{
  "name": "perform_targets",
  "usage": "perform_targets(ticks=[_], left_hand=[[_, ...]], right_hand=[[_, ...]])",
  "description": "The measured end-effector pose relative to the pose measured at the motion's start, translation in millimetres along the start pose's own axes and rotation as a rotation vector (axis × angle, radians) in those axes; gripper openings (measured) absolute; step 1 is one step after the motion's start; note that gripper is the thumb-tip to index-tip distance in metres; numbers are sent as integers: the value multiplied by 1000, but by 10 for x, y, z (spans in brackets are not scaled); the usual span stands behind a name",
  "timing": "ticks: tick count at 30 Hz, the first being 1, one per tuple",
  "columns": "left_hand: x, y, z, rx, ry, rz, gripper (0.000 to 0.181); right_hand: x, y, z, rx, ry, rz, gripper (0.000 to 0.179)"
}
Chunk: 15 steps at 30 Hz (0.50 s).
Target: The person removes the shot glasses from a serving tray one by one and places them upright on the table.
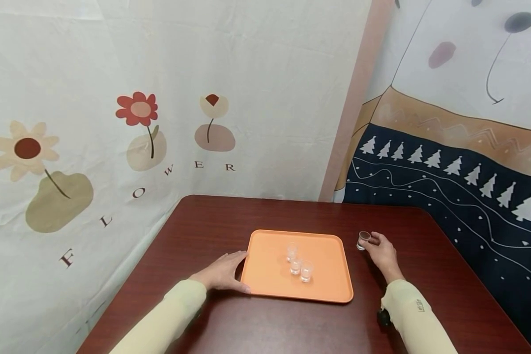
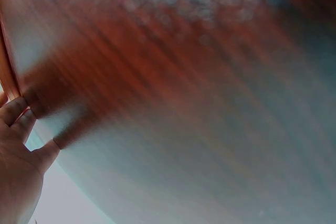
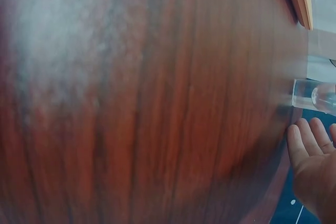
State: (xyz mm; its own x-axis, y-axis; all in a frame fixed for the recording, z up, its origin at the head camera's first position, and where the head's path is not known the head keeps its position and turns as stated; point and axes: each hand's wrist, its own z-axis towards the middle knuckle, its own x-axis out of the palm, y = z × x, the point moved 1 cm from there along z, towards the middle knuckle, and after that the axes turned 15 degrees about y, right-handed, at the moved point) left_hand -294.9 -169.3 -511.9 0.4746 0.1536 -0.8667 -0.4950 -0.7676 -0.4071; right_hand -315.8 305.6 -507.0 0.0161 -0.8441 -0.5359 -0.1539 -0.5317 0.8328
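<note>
An orange tray point(image 1: 265, 282) lies flat on the dark red table. My left hand point(image 1: 223, 272) is spread along the tray's left side, fingers straight at its edge and thumb at the near left corner. In the left wrist view the fingertips of the left hand point(image 2: 18, 150) meet the tray's rim point(image 2: 8, 69). Several small clear shot glasses point(image 1: 306, 272) stand grouped near the tray's middle. Right of the tray, my right hand point(image 1: 382, 254) pinches another shot glass point(image 1: 362, 241) between thumb and forefinger. In the right wrist view that shot glass point(image 3: 310, 95) is upright, its base at the table, beside the other fingers.
The table point(image 1: 287, 329) has rounded far corners and ends at a pale curtain point(image 1: 270, 98) printed with flowers. On the right hangs a dark blue cloth point(image 1: 469, 216) with white trees. A black device point(image 1: 383, 317) sits at the right sleeve's cuff.
</note>
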Motion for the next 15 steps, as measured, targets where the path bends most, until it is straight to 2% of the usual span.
perform_targets(ticks=[7, 15], left_hand=[[-12, -7, -16, -10, 2, 7, 116], [-17, -5, -9, -10, 15, 12, 116]], right_hand=[[-39, 42, -9, -10, 23, 66, 75], [-120, 115, -84, -21, 26, 51, 73]])
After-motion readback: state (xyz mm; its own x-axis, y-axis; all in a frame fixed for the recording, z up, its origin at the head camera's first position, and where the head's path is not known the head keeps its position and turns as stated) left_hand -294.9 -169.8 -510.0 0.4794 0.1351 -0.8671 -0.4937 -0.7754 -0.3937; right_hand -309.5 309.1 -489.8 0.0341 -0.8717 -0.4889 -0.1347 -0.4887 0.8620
